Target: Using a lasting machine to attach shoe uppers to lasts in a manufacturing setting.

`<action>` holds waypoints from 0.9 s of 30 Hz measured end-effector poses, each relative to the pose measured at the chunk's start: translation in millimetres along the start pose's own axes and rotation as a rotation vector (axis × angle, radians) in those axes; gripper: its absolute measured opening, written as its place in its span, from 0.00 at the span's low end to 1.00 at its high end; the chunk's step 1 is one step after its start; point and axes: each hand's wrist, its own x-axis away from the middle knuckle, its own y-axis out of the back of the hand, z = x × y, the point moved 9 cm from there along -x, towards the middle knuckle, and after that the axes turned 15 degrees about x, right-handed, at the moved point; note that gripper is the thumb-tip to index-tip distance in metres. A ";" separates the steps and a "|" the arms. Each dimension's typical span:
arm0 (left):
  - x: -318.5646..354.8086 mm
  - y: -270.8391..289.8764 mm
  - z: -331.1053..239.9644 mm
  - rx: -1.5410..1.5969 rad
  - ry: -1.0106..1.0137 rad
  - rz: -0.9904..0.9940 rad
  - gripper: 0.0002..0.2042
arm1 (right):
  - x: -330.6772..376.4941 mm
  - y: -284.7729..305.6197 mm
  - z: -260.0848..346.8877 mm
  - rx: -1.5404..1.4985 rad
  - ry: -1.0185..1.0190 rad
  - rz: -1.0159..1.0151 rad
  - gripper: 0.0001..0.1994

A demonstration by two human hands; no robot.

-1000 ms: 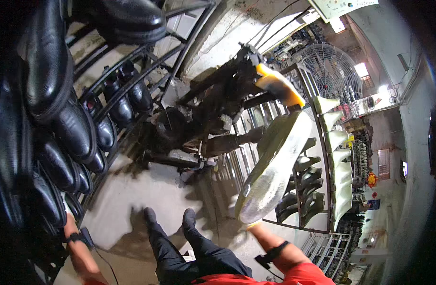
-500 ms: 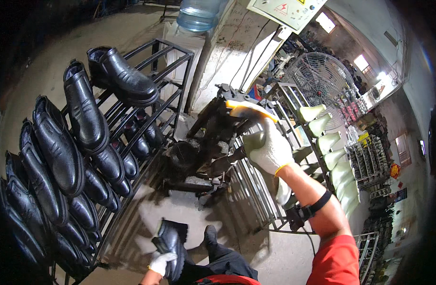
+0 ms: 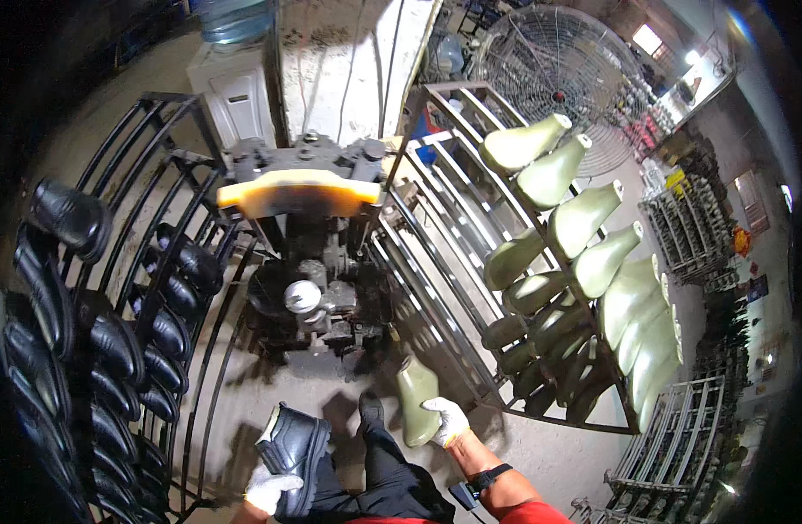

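In my gloved left hand (image 3: 270, 491) is a black leather boot (image 3: 298, 450), held low at my left thigh with its thick sole along the right side. My gloved right hand (image 3: 449, 421) is closed around the lower end of an olive-green shoe last (image 3: 417, 397), just right of my legs. Ahead of both hands stands a dark, grimy machine (image 3: 318, 301) with a curved yellow-and-black pad (image 3: 300, 192) across its top. A pale, rounded metal piece (image 3: 303, 297) sits low in the machine's middle.
A black rack (image 3: 216, 144) at left carries several black shoes (image 3: 113, 349). To the right, another metal rack (image 3: 497, 389) holds several green lasts (image 3: 586, 214). Behind it stands a big caged fan (image 3: 558, 92). A water dispenser (image 3: 238, 96) is at the back left.
My right hand has come down from the machine's pad to beside my legs, with the green last in it. My left hand still holds the boot. The view has swung right.
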 end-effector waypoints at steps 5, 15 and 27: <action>-40.2 29.7 22.6 -0.575 -0.110 0.064 0.19 | -34.1 27.0 144.9 -0.388 0.439 0.101 0.19; -28.9 -80.3 17.1 -0.514 -0.141 0.120 0.25 | -148.2 134.1 287.6 -0.344 0.819 0.052 0.08; -2.5 2.2 30.2 0.224 0.036 0.030 0.32 | -231.2 -84.3 -12.3 0.113 -0.090 0.060 0.29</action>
